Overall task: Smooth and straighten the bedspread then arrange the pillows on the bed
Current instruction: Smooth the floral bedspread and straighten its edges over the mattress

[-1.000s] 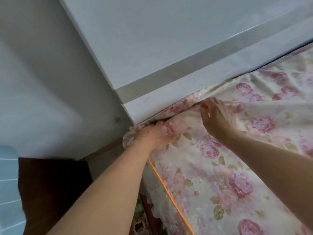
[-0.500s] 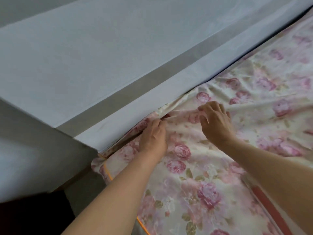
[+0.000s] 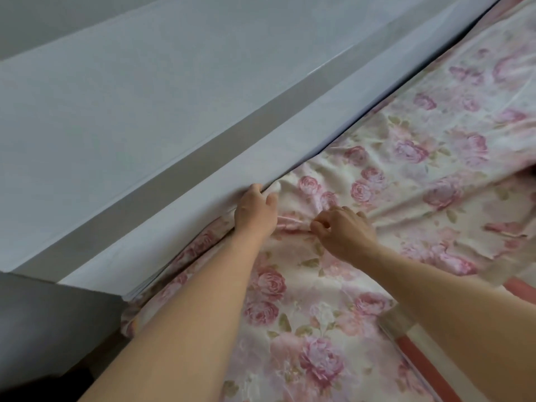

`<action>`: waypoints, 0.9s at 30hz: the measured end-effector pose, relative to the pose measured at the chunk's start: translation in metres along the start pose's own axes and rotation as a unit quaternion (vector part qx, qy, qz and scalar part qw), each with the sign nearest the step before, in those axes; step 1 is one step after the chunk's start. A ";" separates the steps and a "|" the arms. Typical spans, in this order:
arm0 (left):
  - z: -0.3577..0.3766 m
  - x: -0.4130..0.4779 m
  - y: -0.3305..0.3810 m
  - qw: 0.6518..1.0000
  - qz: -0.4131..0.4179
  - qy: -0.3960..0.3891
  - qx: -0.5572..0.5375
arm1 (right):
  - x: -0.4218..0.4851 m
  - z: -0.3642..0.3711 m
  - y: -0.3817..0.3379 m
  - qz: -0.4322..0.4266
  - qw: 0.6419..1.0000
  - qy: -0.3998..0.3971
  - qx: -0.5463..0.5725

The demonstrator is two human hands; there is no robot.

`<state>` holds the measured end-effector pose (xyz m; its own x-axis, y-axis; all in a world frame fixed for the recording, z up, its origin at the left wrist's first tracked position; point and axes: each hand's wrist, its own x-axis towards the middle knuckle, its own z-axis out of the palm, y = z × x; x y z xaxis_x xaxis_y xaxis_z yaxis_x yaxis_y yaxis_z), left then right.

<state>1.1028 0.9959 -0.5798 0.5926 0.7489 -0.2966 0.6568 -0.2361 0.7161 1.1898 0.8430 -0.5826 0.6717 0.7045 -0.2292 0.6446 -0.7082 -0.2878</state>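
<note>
Softly rumpled bedspread (image 3: 406, 175), left hand (image 3: 255, 211), right hand (image 3: 343, 232) pinching

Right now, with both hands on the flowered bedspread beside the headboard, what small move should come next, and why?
Probably draw the right hand rightward along the headboard, pulling its pinched fold flat. The bedspread is bunched between the two hands and creases fan out from there, while the left hand anchors the edge at the headboard gap, fingertips hidden.
</note>
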 end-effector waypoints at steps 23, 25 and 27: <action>-0.008 0.020 -0.018 0.915 0.367 0.121 0.115 | 0.122 -0.068 -0.031 0.288 0.829 0.048 0.477; 0.001 0.023 -0.025 0.915 0.333 0.106 0.204 | 0.128 -0.068 -0.033 0.265 0.812 0.083 0.513; 0.009 0.020 -0.031 0.918 0.310 0.059 0.242 | 0.127 -0.061 -0.033 0.235 0.803 0.082 0.541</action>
<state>1.0984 1.0120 -0.6139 0.8860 0.4337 0.1641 0.3582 -0.8649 0.3517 1.2755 0.9531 -0.5456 0.8445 0.2928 -0.4484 -0.3292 -0.3766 -0.8659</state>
